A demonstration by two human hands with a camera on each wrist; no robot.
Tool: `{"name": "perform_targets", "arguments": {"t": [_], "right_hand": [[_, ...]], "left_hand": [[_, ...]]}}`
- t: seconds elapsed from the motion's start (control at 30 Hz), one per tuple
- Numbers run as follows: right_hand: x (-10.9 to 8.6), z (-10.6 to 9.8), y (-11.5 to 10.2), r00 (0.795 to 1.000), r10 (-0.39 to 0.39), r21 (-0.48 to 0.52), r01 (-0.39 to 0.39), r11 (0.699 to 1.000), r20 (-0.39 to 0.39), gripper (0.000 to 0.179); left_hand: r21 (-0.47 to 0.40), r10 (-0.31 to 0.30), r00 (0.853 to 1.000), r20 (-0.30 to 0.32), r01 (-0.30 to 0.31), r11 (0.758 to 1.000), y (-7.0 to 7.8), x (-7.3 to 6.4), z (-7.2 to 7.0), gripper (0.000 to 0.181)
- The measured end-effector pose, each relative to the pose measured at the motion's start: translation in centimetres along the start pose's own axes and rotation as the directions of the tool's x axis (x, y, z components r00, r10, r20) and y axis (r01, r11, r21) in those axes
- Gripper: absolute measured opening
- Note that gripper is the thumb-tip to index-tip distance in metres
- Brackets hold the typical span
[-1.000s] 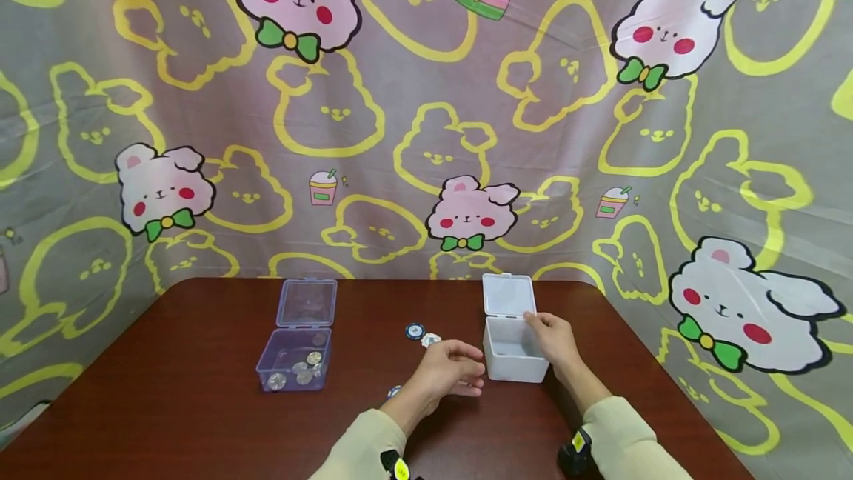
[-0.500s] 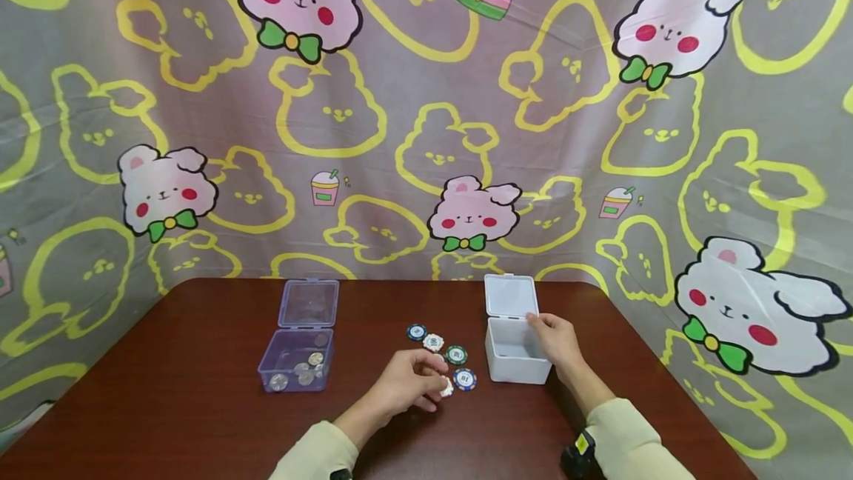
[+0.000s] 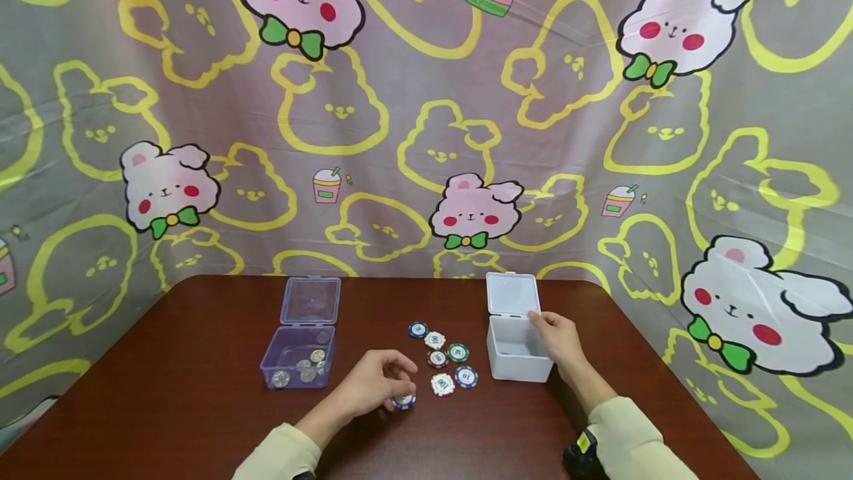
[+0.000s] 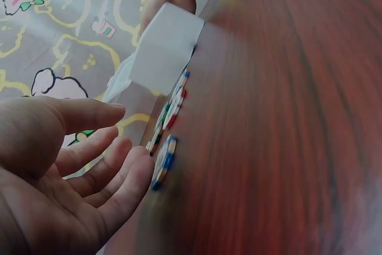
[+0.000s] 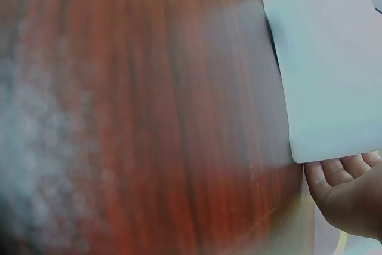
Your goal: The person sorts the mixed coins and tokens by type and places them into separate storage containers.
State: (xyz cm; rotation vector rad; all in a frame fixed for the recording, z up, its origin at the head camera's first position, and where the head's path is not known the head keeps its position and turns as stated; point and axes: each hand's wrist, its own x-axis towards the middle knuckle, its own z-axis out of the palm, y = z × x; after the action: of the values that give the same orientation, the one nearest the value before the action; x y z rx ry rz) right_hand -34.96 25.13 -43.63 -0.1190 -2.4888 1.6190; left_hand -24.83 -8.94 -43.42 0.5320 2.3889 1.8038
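Note:
My left hand (image 3: 376, 384) hovers over a blue-and-white poker chip (image 3: 403, 401), thumb and fingers apart. In the left wrist view, this chip (image 4: 164, 162) lies flat just beyond the fingertips. To its right are more poker chips: a white one (image 3: 443, 384), a blue one with yellow marks (image 3: 466, 376), a green one (image 3: 457, 352) and several others behind. At the right stands a white plastic box (image 3: 520, 369), its lid (image 3: 512, 293) tipped back. My right hand (image 3: 562, 341) holds the box's right side near the hinge, thumb at the rim, fingers along the outer wall (image 5: 352, 174).
A clear purplish plastic box (image 3: 296, 380) stands at the left with its lid raised and several silver coins (image 3: 306, 372) inside. The dark wooden table (image 3: 186, 391) ends at a patterned cloth (image 3: 373, 169) on the back and sides.
My left hand has moved left and toward me from beside the white box, uncovering the chips, to the nearest blue-and-white chip. The right hand stays at the box.

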Motion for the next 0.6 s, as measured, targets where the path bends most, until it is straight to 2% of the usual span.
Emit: {"name": "perform_targets", "arguments": {"t": [0.2, 0.6], "right_hand": [[0.1, 0.04, 0.12, 1.0, 0.004, -0.008, -0.004, 1.0, 0.0, 0.044], [0.07, 0.01, -0.1, 1.0, 0.005, -0.008, -0.005, 1.0, 0.006, 0.045]], "left_hand": [[0.088, -0.003, 1.0, -0.02, 0.005, 0.996, -0.23, -0.28, -0.79, 0.025], [0.153, -0.024, 0.999, -0.038, 0.029, 0.988, -0.72, -0.27, -0.73, 0.034]]}}
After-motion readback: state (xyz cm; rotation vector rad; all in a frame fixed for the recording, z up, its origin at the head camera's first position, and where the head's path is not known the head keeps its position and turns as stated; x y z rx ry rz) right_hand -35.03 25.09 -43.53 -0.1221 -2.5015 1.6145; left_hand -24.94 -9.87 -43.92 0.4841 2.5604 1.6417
